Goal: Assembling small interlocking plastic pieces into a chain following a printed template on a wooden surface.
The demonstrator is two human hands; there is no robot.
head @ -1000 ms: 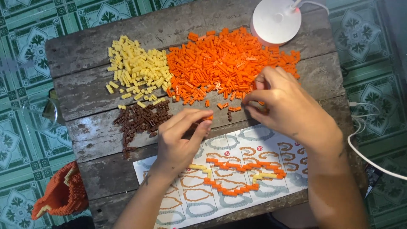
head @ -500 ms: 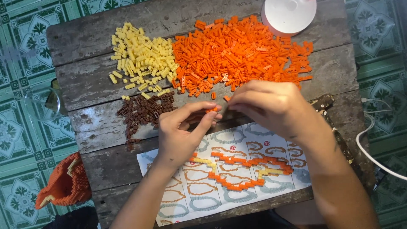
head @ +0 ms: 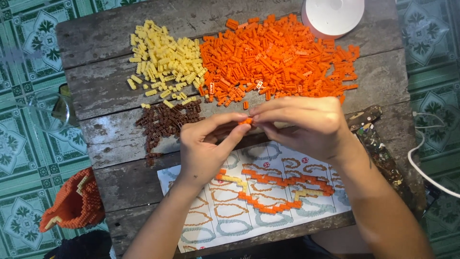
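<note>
- At the far left, off the worktop [head: 120, 96], a part-built orange brick model [head: 72, 204] sits on the green tiled floor [head: 19, 158], well apart from both hands.
- On the weathered planks lie three sorted piles: pale yellow bricks [head: 160, 64], below them dark brown bricks [head: 165, 122], and to their right a large spread of orange bricks [head: 278, 57].
- The left hand [head: 206, 144] comes up from the lower edge, forearm angled inward, thumb and forefinger extended toward the centre and pinching a small orange piece [head: 246, 121].
- The right hand [head: 306, 122] reaches in from the right, wrist bent, fingers curled over and closed on the same small orange piece, so both sets of fingertips meet just above the near edge of the orange pile.
- Judging by this, the step in hand is joining or pressing tiny bricks together; the next move seems to call for firm, aligned pressure without letting the piece slip.
- Beneath the hands lies a printed pattern sheet [head: 211, 225] with outlined shapes, and on it a curved orange-and-yellow assembled layer [head: 273, 192].
- A white round lamp base [head: 333, 17] stands at the top right, touching the orange pile's edge; a white cable [head: 424, 163] trails on the right.
</note>
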